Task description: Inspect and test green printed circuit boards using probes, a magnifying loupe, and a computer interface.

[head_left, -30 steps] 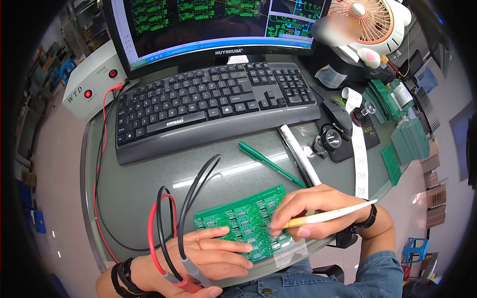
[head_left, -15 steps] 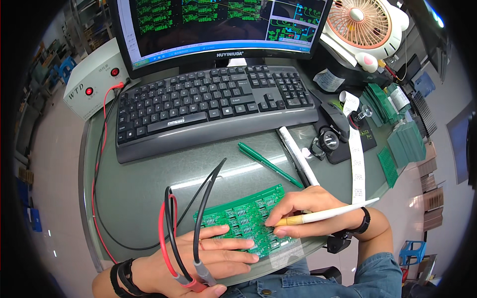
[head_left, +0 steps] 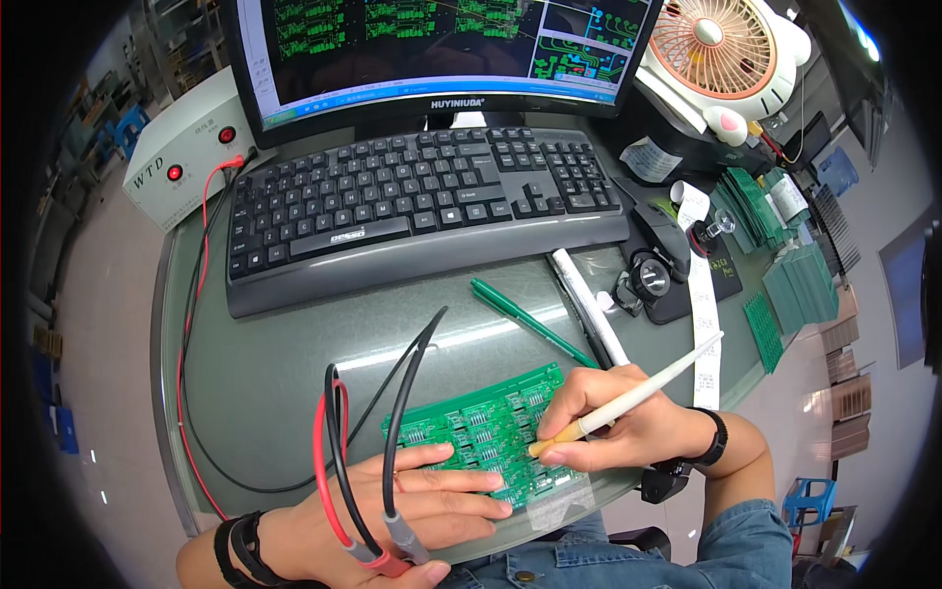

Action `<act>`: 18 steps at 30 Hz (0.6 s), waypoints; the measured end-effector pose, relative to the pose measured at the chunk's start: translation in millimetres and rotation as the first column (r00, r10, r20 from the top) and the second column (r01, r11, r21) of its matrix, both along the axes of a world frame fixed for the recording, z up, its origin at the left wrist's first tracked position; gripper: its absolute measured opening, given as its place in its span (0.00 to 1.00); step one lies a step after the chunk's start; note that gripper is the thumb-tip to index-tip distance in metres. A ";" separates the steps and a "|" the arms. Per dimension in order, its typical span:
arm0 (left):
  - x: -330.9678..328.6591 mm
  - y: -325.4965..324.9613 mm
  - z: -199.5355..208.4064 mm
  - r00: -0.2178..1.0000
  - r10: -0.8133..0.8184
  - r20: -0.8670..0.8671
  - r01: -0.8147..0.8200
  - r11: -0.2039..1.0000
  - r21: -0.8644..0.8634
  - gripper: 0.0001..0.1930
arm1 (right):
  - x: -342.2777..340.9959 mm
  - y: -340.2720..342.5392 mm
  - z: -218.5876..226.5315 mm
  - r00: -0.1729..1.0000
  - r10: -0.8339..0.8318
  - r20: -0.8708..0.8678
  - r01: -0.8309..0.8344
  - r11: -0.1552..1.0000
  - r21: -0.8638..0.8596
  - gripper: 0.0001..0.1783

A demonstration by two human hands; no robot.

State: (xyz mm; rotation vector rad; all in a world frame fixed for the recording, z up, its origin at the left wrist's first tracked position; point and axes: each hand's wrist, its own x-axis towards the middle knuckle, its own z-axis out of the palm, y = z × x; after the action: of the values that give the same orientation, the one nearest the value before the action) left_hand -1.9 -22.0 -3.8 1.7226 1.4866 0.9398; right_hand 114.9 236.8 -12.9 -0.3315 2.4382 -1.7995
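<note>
A green printed circuit board [head_left: 491, 393] lies at the table's near edge, carrying rows of small components. My left hand [head_left: 422, 501] rests across its left part, fingers stretched out over the board. Tucked by that hand's thumb are a red and a black test probe [head_left: 400, 535], their leads looping up above the hand. In my right hand [head_left: 628, 422], thumb and fingers pinch a pale tapered pen-like stick [head_left: 628, 398] with a yellowish lower end. That end meets the board's right part; its exact tip is too small to make out.
A black keyboard [head_left: 422, 201] stands before a monitor [head_left: 432, 59]. Nearer lie a green pen [head_left: 530, 319] and a white tube [head_left: 589, 304]. On the right are a mouse [head_left: 657, 236], a loupe [head_left: 646, 280], a paper strip [head_left: 705, 314] and stacked boards [head_left: 800, 280]. A white box [head_left: 186, 147] with red leads stands left.
The pale stick in my right hand has tilted more upright, its upper end swinging up and left. My left hand stays nearly in place on the board.
</note>
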 end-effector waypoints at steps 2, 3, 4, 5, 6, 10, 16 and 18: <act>-0.1 0.2 -0.2 1.000 -0.003 -0.004 0.003 1.000 0.004 0.22 | -0.6 0.3 -0.8 0.999 0.012 -0.031 -0.012 1.000 -0.007 0.09; -0.1 0.4 -0.3 1.000 -0.006 -0.008 0.006 1.000 0.007 0.22 | -0.8 0.3 -1.2 0.999 0.012 -0.031 -0.012 1.000 -0.006 0.09; 0.0 0.4 -0.5 1.000 -0.006 -0.007 0.006 1.000 0.007 0.22 | -1.2 0.3 -1.6 0.999 0.014 -0.041 -0.014 1.000 -0.008 0.09; 0.1 0.5 -0.6 1.000 -0.004 -0.005 0.004 1.000 0.008 0.22 | -1.4 0.4 -1.8 0.999 0.016 -0.052 -0.016 1.000 -0.009 0.09; 0.2 0.6 -0.7 1.000 -0.002 -0.003 0.003 1.000 0.008 0.22 | -1.3 0.7 -1.4 0.999 0.016 -0.051 -0.016 1.000 -0.008 0.09; 0.6 0.1 0.0 1.000 0.003 -0.005 -0.003 1.000 0.007 0.22 | -1.8 1.2 0.0 0.999 0.030 -0.034 -0.029 0.999 0.026 0.09; 0.5 0.8 -0.3 1.000 0.002 -0.007 -0.002 1.000 0.010 0.22 | -2.9 0.6 -1.2 0.997 0.034 -0.065 -0.032 0.999 0.028 0.09; 0.1 0.9 0.6 1.000 0.000 -0.010 0.000 1.000 0.002 0.22 | -2.9 0.6 -0.9 0.997 0.033 -0.065 -0.031 0.999 0.024 0.09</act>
State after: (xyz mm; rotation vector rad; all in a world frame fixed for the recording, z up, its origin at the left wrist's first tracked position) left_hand -1.8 -21.1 -3.2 1.7313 1.4921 0.9344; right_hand 112.0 237.5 -13.8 -0.4312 2.4803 -1.7734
